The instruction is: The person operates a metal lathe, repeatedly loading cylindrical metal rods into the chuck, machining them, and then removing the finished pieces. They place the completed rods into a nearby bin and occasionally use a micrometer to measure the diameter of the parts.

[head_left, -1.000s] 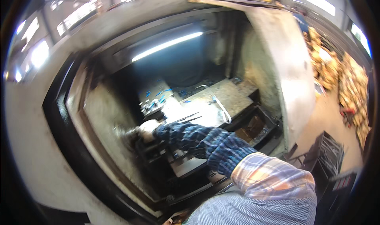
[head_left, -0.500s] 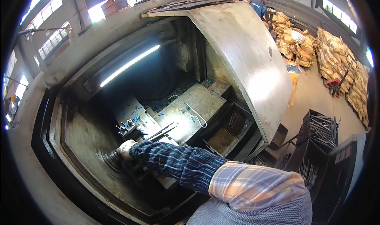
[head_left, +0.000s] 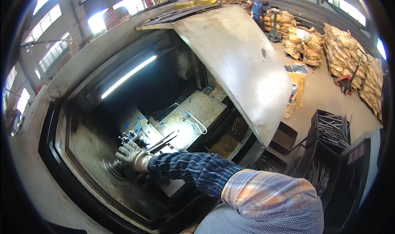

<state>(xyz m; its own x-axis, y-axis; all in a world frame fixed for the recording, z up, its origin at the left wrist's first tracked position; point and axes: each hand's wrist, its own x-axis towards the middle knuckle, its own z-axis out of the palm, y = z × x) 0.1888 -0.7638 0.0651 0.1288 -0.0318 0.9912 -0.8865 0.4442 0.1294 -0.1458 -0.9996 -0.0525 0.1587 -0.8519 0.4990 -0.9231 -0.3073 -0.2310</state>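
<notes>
My right hand (head_left: 131, 153), in a pale work glove, reaches into a lathe-like machine, beyond a dark plaid sleeve cover. Its fingers are stretched out and apart, with nothing seen in them. It is just above the round chuck (head_left: 113, 168) on the left wall; whether it touches the chuck I cannot tell. Beside the fingertips is a tool holder (head_left: 131, 136) with small metal parts. Two thin dark rods (head_left: 162, 142) lie on the bright slide near my wrist. A white bent hose (head_left: 193, 120) rests on the metal bed cover (head_left: 203, 107). My left hand is not in view.
A lit tube lamp (head_left: 129, 76) hangs inside the machine, whose sliding door (head_left: 242, 65) stands back at right. Bins of metal rods (head_left: 332, 129) stand to my right. Farther off are stacked sacks (head_left: 349, 61), a red pallet jack (head_left: 343, 82) and a person (head_left: 258, 10).
My right hand has turned from a closed shape at the chuck to spread fingers slightly above it. The view has shifted a little, and more of the sacks and floor shows.
</notes>
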